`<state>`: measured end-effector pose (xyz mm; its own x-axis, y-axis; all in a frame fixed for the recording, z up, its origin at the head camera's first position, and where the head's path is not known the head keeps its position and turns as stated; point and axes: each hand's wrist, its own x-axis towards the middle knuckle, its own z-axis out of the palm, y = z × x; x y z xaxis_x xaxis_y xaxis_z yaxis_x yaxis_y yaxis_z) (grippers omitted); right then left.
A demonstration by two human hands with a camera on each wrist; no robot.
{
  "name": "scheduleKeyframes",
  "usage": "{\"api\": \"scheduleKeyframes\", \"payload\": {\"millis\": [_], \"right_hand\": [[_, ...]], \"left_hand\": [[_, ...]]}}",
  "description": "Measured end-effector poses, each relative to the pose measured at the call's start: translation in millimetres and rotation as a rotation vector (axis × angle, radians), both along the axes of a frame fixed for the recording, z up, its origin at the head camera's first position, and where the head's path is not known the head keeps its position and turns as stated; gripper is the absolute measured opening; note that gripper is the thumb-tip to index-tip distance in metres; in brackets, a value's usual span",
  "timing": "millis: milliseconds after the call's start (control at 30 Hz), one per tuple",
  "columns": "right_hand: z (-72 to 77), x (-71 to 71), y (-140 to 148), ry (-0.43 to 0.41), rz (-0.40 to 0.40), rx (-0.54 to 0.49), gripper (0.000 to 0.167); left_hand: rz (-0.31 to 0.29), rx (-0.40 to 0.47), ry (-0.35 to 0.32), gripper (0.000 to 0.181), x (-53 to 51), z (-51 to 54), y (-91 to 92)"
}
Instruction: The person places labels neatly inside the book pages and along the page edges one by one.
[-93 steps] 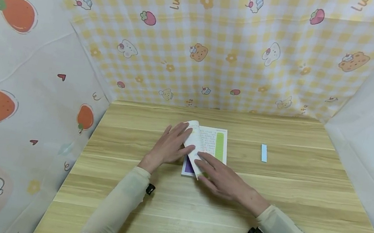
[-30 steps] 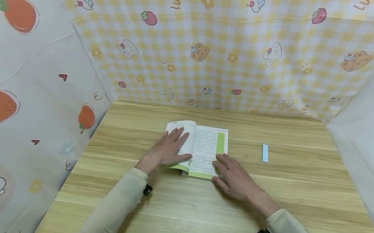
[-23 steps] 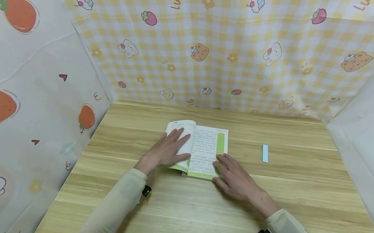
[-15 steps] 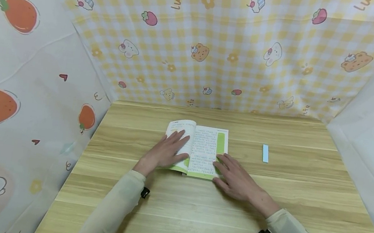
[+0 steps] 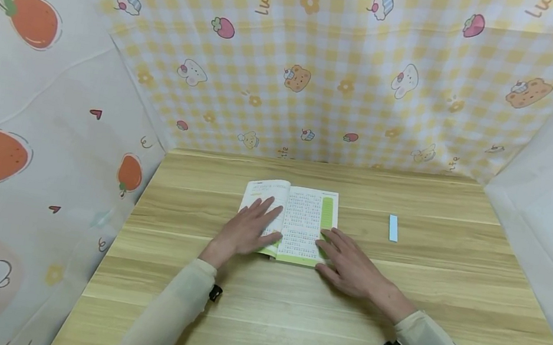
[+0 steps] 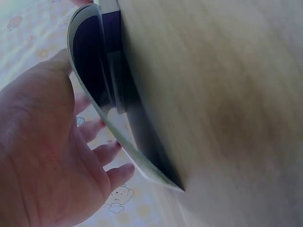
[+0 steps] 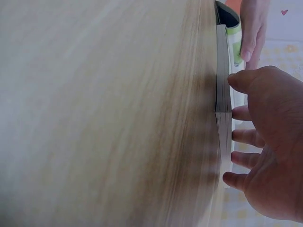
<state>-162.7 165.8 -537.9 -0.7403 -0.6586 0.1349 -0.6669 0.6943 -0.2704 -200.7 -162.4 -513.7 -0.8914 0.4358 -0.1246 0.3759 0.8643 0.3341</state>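
Note:
An open book (image 5: 302, 215) with printed pages and green borders lies on the wooden table. My left hand (image 5: 248, 231) rests with spread fingers on its left-hand pages. In the left wrist view those pages (image 6: 97, 101) bow up off the table, dark on their underside, and the left fingertips touch their upper face. My right hand (image 5: 348, 264) lies at the book's lower right edge, its fingertips on the right page. In the right wrist view the thick page block (image 7: 223, 85) sits beside the right fingers, which are relaxed and slightly bent.
To the right of the book lies a small light-blue strip (image 5: 393, 228) on the wooden table (image 5: 285, 329). A yellow checked cloth (image 5: 326, 55) hangs behind the table. White cloth walls (image 5: 59, 152) stand on both sides.
Three seconds ago the pages stood half turned between both hands; now they lie over to the left. My right hand has moved to the right edge. Lately my left hand has shifted slightly nearer the spine.

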Motion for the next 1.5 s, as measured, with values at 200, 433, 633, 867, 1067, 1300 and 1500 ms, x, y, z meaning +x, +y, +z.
{"api": "scheduleKeyframes", "payload": {"millis": [200, 433, 633, 867, 1067, 1300, 1500], "right_hand": [[0.1, 0.3, 1, -0.014, -0.005, -0.01, 0.059], [-0.4, 0.5, 5, -0.031, -0.007, -0.025, 0.059], [1.3, -2.1, 15, 0.006, -0.03, -0.085, 0.058], [8.1, -6.6, 30, 0.014, -0.08, -0.109, 0.062], [10.5, -11.6, 46, 0.037, -0.127, -0.093, 0.065], [14.0, -16.9, 66, 0.039, -0.176, -0.128, 0.065], [15.0, -22.9, 84, 0.042, -0.222, -0.119, 0.065]], "left_hand": [[0.017, -0.021, 0.012, 0.097, 1.1, -3.7, 4.5], [0.038, -0.011, 0.001, 0.11, 2.8, -5.9, 7.7], [0.05, -0.002, -0.01, 0.111, 3.7, -6.2, 7.3], [0.049, 0.0, -0.013, 0.115, 3.3, -6.8, 7.3], [0.047, 0.003, -0.012, 0.116, 1.7, -8.3, 8.1], [0.046, 0.003, -0.013, 0.116, 0.8, -8.6, 9.1], [0.045, 0.025, -0.019, 0.115, 1.0, -8.1, 9.4]]}}
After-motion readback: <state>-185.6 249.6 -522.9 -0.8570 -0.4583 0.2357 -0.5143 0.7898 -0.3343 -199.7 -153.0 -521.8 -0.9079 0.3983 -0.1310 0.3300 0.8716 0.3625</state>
